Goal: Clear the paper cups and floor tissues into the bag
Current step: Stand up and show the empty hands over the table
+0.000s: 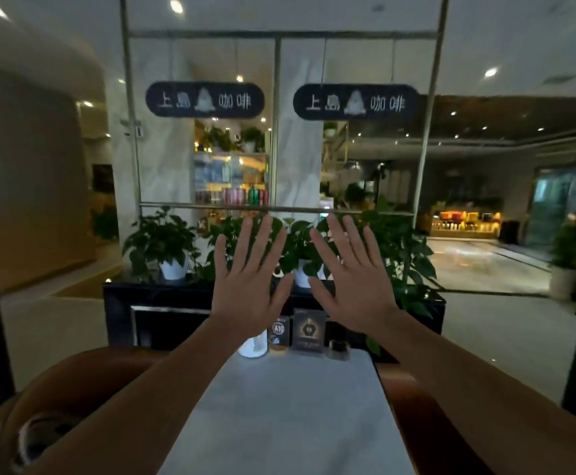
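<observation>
My left hand (250, 281) and my right hand (351, 281) are raised side by side in front of me, backs toward the camera, fingers spread wide, holding nothing. Below them lies a white table (290, 416). At its far end, just under my left wrist, stands a white cup-like object (253, 347), partly hidden by my arm. No tissues, floor litter or bag are in view.
At the table's far end stand a table-number sign marked A10 (278, 332), a dark menu card (308, 329) and a small dark jar (338, 349). Brown seats flank the table (84, 375). Beyond is a black planter cabinet (163, 313) with potted plants (164, 245) and a glass partition.
</observation>
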`<state>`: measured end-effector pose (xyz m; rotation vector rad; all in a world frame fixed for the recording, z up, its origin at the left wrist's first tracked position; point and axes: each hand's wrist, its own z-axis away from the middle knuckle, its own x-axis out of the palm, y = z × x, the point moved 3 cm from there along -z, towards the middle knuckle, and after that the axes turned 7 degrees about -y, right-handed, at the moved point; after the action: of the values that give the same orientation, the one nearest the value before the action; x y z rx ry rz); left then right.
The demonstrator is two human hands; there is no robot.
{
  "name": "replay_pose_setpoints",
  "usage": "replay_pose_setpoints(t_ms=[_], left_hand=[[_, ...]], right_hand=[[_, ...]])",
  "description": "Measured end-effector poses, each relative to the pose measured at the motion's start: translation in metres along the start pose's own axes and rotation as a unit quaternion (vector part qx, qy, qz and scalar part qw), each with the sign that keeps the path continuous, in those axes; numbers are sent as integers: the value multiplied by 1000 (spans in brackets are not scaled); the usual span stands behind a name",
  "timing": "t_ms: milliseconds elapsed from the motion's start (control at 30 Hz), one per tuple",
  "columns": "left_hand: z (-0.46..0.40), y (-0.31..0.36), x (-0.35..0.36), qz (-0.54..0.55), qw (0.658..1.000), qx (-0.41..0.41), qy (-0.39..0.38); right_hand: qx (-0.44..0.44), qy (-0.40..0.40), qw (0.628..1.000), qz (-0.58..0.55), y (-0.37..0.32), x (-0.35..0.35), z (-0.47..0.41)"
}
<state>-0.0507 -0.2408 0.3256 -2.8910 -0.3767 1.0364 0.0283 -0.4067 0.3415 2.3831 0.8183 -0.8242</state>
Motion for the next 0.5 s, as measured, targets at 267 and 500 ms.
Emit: replay_pose_setpoints(t_ms=[267, 500], left_hand=[[-27, 9, -27, -43, 999, -10, 22], [-39, 16, -23, -51, 998, -14, 26]], right_hand=[[40, 36, 998, 26, 19, -29, -10], [53, 34, 998, 23, 34, -25, -14]])
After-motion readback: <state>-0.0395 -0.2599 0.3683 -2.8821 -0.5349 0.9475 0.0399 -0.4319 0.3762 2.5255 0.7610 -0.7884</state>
